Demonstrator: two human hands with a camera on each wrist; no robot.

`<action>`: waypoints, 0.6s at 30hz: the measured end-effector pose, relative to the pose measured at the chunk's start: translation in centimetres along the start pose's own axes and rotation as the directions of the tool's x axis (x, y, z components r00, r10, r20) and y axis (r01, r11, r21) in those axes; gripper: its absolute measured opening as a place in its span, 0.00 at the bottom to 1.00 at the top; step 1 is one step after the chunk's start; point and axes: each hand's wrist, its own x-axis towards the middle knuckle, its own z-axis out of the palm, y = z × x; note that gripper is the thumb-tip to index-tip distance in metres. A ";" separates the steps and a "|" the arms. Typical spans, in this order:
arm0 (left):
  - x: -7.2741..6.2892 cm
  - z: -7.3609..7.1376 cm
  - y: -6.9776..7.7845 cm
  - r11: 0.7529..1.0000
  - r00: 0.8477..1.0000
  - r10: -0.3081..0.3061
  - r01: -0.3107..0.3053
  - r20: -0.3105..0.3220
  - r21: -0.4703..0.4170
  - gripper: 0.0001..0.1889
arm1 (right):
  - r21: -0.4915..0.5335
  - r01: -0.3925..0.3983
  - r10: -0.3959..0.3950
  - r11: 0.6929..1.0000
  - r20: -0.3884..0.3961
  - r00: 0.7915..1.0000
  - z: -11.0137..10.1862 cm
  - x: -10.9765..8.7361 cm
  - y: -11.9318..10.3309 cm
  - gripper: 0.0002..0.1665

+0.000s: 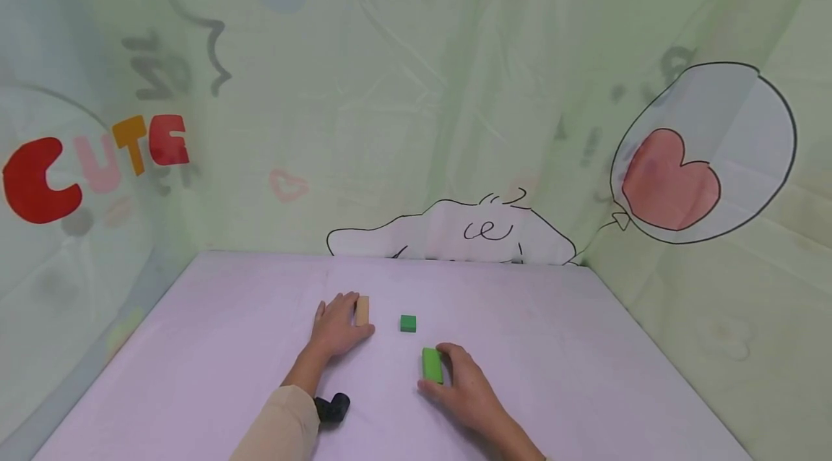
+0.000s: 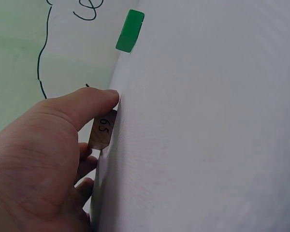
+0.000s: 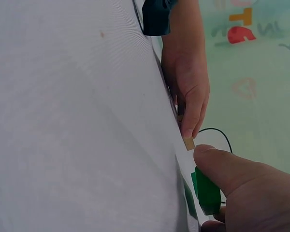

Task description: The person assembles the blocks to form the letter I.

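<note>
My left hand (image 1: 338, 327) rests on the table around a small light wooden block (image 1: 362, 311), thumb at the near end and fingertips at the far end. In the left wrist view this wooden block (image 2: 103, 130) shows a printed number on its face. Nearer to me, my right hand (image 1: 464, 389) holds a bright green block (image 1: 432, 365) lengthwise between thumb and index finger. The right wrist view shows that green block (image 3: 208, 193) just under the thumb. A smaller, darker green block (image 1: 408, 324) lies between the two hands, touched by neither.
The pale lilac table (image 1: 552, 345) carries the blocks. Printed fabric curtains (image 1: 390, 100) close it in at the back and both sides. A black device (image 1: 333, 409) is strapped at the left wrist, beside the beige sleeve (image 1: 279, 425).
</note>
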 end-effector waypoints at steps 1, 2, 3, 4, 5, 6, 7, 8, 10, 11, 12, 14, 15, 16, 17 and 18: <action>0.0 0.0 0.0 1.000 1.000 0.000 0.000 0.001 0.002 0.40 | 0.000 0.000 0.000 1.000 0.001 1.000 0.0 -0.1 0.0 0.44; 0.0 0.0 0.0 1.000 1.000 0.001 -0.001 0.000 0.005 0.40 | 0.001 0.000 0.000 1.000 0.003 1.000 0.1 -0.1 0.0 0.44; 0.0 -0.1 0.0 1.000 1.000 0.000 0.000 0.001 0.007 0.40 | 0.001 0.000 0.000 1.000 0.005 1.000 0.1 -0.2 0.0 0.44; -0.1 -0.1 0.1 1.000 1.000 0.001 -0.001 0.000 0.009 0.40 | 0.001 0.002 -0.002 1.000 0.008 1.000 0.1 -0.2 0.0 0.44; -0.1 -0.1 0.1 1.000 1.000 0.001 -0.001 0.000 0.011 0.40 | 0.001 0.002 -0.002 1.000 0.012 1.000 0.1 -0.3 0.0 0.44; -0.1 -0.1 0.1 1.000 1.000 0.002 -0.002 -0.001 0.011 0.40 | -0.002 0.002 -0.002 1.000 0.017 1.000 0.1 -0.4 0.0 0.44; -0.1 -0.2 0.1 1.000 1.000 0.003 -0.003 -0.002 0.013 0.40 | -0.003 0.003 -0.003 1.000 0.023 1.000 0.1 -0.4 -0.1 0.45; -0.1 -0.2 0.2 1.000 1.000 0.003 -0.003 -0.003 0.013 0.40 | -0.005 0.004 -0.003 1.000 0.028 1.000 0.2 -0.5 -0.1 0.45; -0.1 -0.2 0.2 1.000 1.000 0.002 -0.002 -0.002 0.012 0.40 | -0.008 0.006 -0.006 1.000 0.037 0.999 0.2 -0.6 -0.1 0.45; -0.1 -0.2 0.3 1.000 1.000 0.001 -0.001 -0.002 0.014 0.40 | -0.011 0.008 -0.008 1.000 0.041 0.999 0.2 -0.7 -0.1 0.46; -0.1 -0.2 0.3 1.000 1.000 0.001 -0.001 -0.002 0.015 0.40 | -0.013 0.013 -0.012 1.000 0.044 0.999 0.2 -0.7 -0.1 0.46; -0.1 -0.3 0.3 1.000 1.000 0.000 0.000 -0.001 0.020 0.40 | -0.015 0.017 -0.016 1.000 0.051 0.999 0.1 -0.9 -0.2 0.46; -0.1 -0.3 0.3 1.000 1.000 0.000 0.000 -0.001 0.022 0.40 | -0.014 0.017 -0.016 1.000 0.054 0.998 0.1 -1.0 -0.3 0.45; -0.2 -0.3 0.4 1.000 1.000 0.000 0.000 -0.002 0.022 0.40 | -0.015 0.015 -0.014 1.000 0.059 0.998 0.1 -1.1 -0.4 0.46; -0.2 -0.3 0.4 1.000 1.000 -0.001 0.001 -0.001 0.022 0.40 | -0.016 0.009 -0.008 1.000 0.065 0.998 0.1 -1.1 -0.5 0.46; -0.2 -0.3 0.4 1.000 1.000 0.000 0.000 -0.002 0.020 0.40 | -0.016 0.000 0.001 1.000 0.070 0.998 0.1 -1.2 -0.6 0.46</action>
